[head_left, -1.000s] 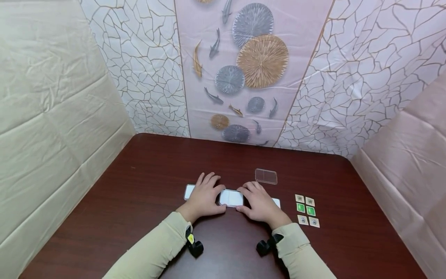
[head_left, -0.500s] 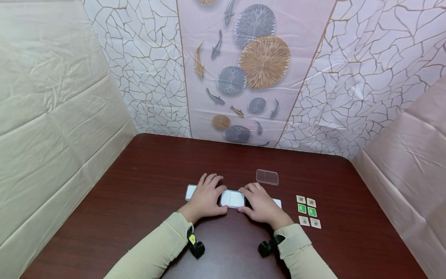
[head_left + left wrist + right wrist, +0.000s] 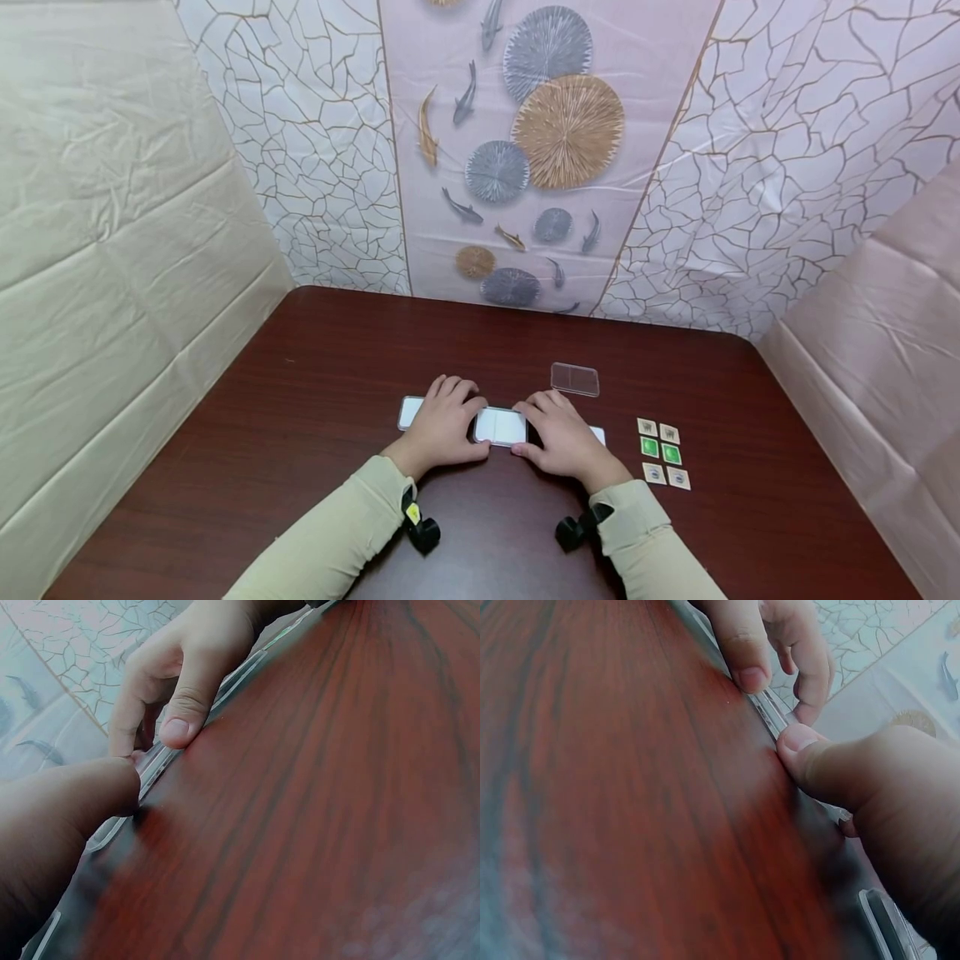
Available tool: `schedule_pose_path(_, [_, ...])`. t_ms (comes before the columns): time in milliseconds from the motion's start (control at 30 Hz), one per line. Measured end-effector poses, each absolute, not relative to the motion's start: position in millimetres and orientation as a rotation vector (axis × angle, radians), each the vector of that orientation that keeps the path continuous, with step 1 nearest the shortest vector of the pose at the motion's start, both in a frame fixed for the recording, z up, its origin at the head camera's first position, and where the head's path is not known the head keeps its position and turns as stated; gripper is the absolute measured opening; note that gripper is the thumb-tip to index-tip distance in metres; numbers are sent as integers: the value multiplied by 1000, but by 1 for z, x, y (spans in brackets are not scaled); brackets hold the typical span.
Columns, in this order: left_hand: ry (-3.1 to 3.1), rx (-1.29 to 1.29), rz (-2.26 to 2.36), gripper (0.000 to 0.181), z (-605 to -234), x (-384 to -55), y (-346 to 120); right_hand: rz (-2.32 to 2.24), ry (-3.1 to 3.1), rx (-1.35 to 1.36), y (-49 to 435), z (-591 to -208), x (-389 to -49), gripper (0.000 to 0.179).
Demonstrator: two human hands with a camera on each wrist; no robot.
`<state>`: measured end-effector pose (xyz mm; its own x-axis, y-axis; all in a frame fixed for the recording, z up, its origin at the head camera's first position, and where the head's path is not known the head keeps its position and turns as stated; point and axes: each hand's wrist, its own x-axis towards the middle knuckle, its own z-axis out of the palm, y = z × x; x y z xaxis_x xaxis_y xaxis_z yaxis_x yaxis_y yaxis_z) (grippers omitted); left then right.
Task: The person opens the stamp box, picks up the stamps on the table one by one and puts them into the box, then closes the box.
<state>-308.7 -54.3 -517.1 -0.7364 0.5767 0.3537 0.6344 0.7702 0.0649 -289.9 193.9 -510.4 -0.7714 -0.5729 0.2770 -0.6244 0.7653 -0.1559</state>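
1. Fingers of the left hand (image 3: 444,427) are bent and spread apart, its thumb and forefinger gripping the left end of a clear-edged white case (image 3: 501,427) by the near and far sides.
2. Opposite, the right hand (image 3: 558,433), likewise half curled, pinches the right end, thumb on the near edge.
3. That case sits level between the two hands, at or just above the tabletop, a thin line dividing its white face.
4. To either side, partly hidden by the hands, show a left white case (image 3: 409,412) and a right white case (image 3: 597,434).
5. Past the right hand, a transparent plate (image 3: 575,379) lies flat.
6. Farther right are six small cards (image 3: 649,448) in two columns: tan pair farthest, green pair between, pale marked pair nearest.
7. Pale sleeves (image 3: 330,533) cover both arms.
8. Under everything spreads a dark red-brown table (image 3: 360,333); behind hangs patterned cloth (image 3: 498,171).
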Motion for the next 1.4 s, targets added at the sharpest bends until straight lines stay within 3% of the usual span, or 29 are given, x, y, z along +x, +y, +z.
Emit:
schedule_pose_path(367, [-2613, -915, -275, 56, -516, -310, -53, 477, -2849, 774, 189, -505, -287, 68])
schedule_pose_path(1400, [-2502, -890, -255, 58, -515, -310, -53, 852, -3006, 499, 177, -490, -287, 66])
